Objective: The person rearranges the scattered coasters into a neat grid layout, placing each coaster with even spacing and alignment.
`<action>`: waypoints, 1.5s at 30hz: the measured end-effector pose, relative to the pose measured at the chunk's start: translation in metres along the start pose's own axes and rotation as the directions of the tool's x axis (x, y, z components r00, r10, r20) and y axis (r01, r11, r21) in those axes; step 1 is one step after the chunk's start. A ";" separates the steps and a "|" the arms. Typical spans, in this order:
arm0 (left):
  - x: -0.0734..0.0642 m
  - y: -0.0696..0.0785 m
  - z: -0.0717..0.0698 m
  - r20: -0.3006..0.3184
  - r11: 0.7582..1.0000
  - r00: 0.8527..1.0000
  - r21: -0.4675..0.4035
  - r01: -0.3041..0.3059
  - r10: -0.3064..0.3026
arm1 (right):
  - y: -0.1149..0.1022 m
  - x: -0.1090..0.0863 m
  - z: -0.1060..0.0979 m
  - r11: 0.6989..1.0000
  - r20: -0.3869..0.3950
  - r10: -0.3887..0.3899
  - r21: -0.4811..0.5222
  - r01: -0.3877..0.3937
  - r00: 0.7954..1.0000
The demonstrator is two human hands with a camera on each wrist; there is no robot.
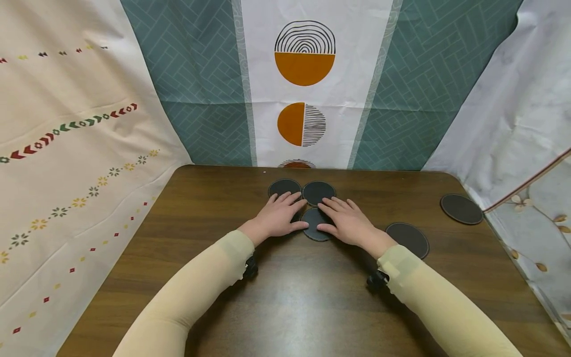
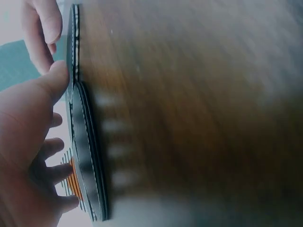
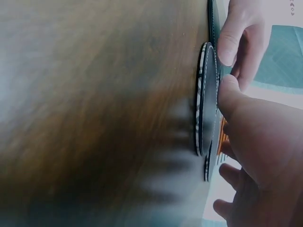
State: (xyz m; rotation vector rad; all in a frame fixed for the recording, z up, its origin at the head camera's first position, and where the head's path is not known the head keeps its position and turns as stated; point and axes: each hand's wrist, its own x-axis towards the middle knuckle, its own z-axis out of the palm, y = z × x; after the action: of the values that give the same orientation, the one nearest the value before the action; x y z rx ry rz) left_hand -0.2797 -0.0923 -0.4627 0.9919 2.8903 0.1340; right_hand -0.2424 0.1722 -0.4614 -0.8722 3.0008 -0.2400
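Round black coasters with stitched rims lie grouped near the back middle of the table. My left hand spreads over the front-left coaster, hiding most of it; its fingers reach to the back-left coaster. My right hand has its fingers extended, thumb over the front-right coaster and fingertips by the lower edge of the back-right coaster. The left thumb tip meets that front-right coaster's left edge. In the right wrist view, the near coaster sits flat beneath the thumb.
Two more black coasters lie to the right: one beside my right wrist, another at the table's right edge. The brown wooden table backs onto a patterned curtain, with pale cloths at both sides.
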 end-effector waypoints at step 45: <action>0.020 0.018 -0.003 0.090 0.994 0.993 0.090 0.063 -0.072 | 0.070 -0.133 -0.035 0.986 -0.062 0.163 -0.017 -0.164 0.985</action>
State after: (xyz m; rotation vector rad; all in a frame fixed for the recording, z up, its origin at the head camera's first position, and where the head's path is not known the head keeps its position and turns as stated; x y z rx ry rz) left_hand -0.2843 -0.0660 -0.4585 0.8863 2.8613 -0.0418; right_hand -0.1688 0.3068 -0.4415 -0.6255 3.1150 -0.2350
